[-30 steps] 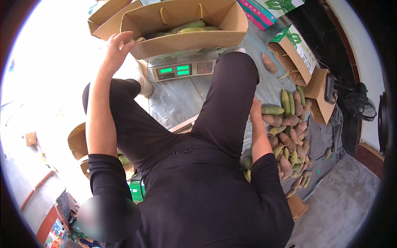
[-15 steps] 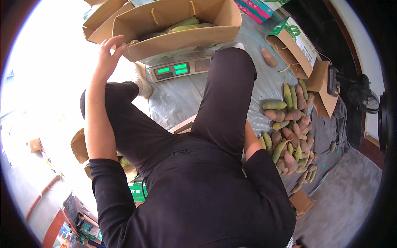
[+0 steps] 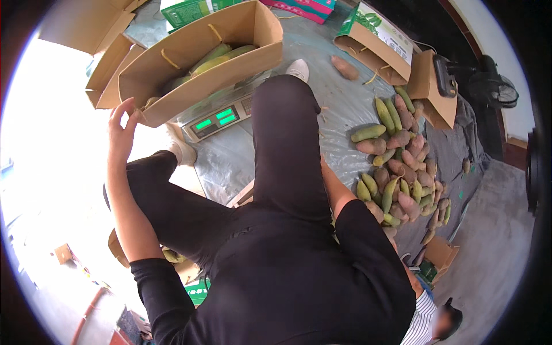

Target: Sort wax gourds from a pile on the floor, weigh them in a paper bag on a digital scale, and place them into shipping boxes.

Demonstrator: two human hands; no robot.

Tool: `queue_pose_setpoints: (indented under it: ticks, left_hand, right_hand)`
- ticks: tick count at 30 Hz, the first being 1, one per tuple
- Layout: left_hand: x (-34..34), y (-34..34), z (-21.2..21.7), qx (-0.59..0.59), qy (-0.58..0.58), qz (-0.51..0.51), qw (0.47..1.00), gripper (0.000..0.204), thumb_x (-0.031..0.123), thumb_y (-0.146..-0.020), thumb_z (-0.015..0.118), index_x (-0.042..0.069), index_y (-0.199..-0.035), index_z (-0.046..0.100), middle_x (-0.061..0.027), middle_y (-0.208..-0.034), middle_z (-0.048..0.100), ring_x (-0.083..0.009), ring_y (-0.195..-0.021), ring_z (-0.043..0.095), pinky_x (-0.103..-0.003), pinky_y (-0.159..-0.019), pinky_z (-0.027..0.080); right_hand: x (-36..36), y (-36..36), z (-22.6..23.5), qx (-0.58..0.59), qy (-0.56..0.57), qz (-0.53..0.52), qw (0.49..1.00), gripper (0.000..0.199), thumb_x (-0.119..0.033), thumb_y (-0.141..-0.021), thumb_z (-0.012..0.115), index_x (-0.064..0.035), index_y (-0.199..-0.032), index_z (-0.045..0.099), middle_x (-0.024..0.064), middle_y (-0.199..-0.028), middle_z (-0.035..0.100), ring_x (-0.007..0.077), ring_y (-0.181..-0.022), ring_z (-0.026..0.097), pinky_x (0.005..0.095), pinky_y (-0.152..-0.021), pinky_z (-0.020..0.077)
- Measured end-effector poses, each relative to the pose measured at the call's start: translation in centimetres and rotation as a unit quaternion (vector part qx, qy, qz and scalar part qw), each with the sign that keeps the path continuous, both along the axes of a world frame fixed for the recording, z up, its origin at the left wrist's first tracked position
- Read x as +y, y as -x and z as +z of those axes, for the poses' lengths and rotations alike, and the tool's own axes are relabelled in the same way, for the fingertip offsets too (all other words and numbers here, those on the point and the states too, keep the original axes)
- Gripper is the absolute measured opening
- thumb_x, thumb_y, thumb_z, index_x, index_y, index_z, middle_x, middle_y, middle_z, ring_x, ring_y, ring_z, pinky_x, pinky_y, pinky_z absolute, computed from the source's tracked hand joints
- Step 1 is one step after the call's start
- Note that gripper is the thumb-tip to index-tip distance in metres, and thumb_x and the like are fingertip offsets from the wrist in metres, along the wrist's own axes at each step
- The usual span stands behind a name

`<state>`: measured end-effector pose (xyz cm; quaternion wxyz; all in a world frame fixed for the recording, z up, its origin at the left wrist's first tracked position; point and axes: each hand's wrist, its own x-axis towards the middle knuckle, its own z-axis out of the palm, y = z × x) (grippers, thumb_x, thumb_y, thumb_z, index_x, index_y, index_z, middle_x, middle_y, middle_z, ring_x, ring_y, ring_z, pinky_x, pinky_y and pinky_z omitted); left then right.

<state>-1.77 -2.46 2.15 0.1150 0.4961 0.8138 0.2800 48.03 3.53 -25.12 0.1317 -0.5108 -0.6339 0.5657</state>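
One hand is plainly in view: the left hand [image 3: 122,131], fingers spread and open, rests against the near corner of the cardboard box [image 3: 190,75], fingertips touching its edge rather than clasping it. Half a second ago that hand was at the same corner, so it has kept its place, though the box and all beyond it now sit a little further off to the hand's far side as the head has shifted. The box stands on a scale [image 3: 221,118] with a green lit display, just beyond and to the right of the left hand, and holds a few long green fruits [image 3: 218,56]. The right hand is hidden behind the person's own right thigh; only the forearm [image 3: 336,192] shows, so I cannot tell whether it is open or closed. A second ago it was visible beside the leg. Just past that forearm lies a heap of green and reddish fruits [image 3: 397,167] on a grey sheet [image 3: 460,155].
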Motion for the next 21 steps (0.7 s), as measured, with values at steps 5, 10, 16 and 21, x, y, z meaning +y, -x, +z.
queue_pose_setpoints:
  ticks: [5, 10, 16, 21]
  left_hand:
    - [2.4, -1.7, -0.1, -0.029, 0.008, -0.014, 0.999, 0.032, 0.009, -0.082, 0.060, 0.005, -0.113, 0.060, -0.0116, -0.105, 0.057, -0.0230, -0.101, 0.054, -0.035, -0.091, 0.041]
    - [3.4, -1.9, -0.2, -0.019, 0.013, -0.031, 0.999, 0.033, 0.011, -0.085, 0.059, 0.005, -0.117, 0.059, -0.0114, -0.109, 0.058, -0.0201, -0.105, 0.053, -0.033, -0.092, 0.041]
    - [1.6, -0.9, 0.4, -0.024, 0.006, -0.003, 1.000, 0.033, 0.010, -0.083, 0.060, 0.004, -0.115, 0.059, -0.0123, -0.106, 0.057, -0.0232, -0.102, 0.054, -0.035, -0.092, 0.041]
    - [2.3, -1.5, 0.5, -0.013, 0.016, -0.006, 1.000, 0.033, 0.011, -0.085, 0.060, 0.005, -0.117, 0.059, -0.0121, -0.111, 0.059, -0.0206, -0.106, 0.054, -0.034, -0.092, 0.042]
  right_hand:
    - [0.6, -2.6, -3.8, 0.165, 0.171, -0.162, 0.958, 0.024, -0.021, -0.083, 0.053, 0.0013, -0.090, 0.061, 0.0105, -0.077, 0.064, 0.0134, -0.070, 0.055, 0.0317, -0.067, 0.0440]
    - [5.1, -3.7, -1.9, 0.069, 0.026, -0.160, 0.984, 0.017, -0.017, -0.084, 0.055, -0.0007, -0.084, 0.061, 0.0054, -0.068, 0.059, 0.0135, -0.063, 0.052, 0.0308, -0.059, 0.0427]
    - [9.8, 2.0, 7.4, -0.053, -0.094, -0.050, 0.993, 0.014, -0.014, -0.086, 0.054, -0.0053, -0.091, 0.063, 0.0007, -0.073, 0.060, 0.0119, -0.060, 0.052, 0.0265, -0.053, 0.0421]
    - [13.0, 3.2, 8.4, 0.068, 0.025, -0.159, 0.985, 0.018, -0.016, -0.086, 0.056, -0.0069, -0.101, 0.061, 0.0009, -0.082, 0.062, 0.0119, -0.067, 0.057, 0.0261, -0.055, 0.0430]
